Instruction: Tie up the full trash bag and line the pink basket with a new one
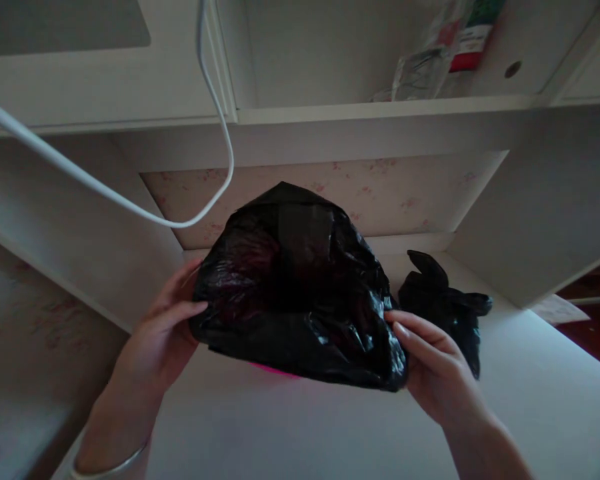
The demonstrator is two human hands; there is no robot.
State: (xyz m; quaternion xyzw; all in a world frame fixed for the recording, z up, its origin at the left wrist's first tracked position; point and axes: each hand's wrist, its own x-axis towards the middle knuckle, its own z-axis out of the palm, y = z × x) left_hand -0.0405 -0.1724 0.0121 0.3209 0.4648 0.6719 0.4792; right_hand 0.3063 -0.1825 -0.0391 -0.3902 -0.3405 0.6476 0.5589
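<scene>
A black plastic bag is spread with its mouth facing up, and I look down into its dark inside. A bit of bright pink shows under its near edge; what it belongs to is hidden by the bag. My left hand grips the bag's left edge, thumb on the near side and fingers partly behind the plastic. On the opposite edge, my right hand pinches the plastic between thumb and fingers.
Right of the bag, a knotted black plastic bag lies on the white tabletop. A white cable loops down at the upper left. Above, an open shelf holds a clear plastic packet and a red-green package.
</scene>
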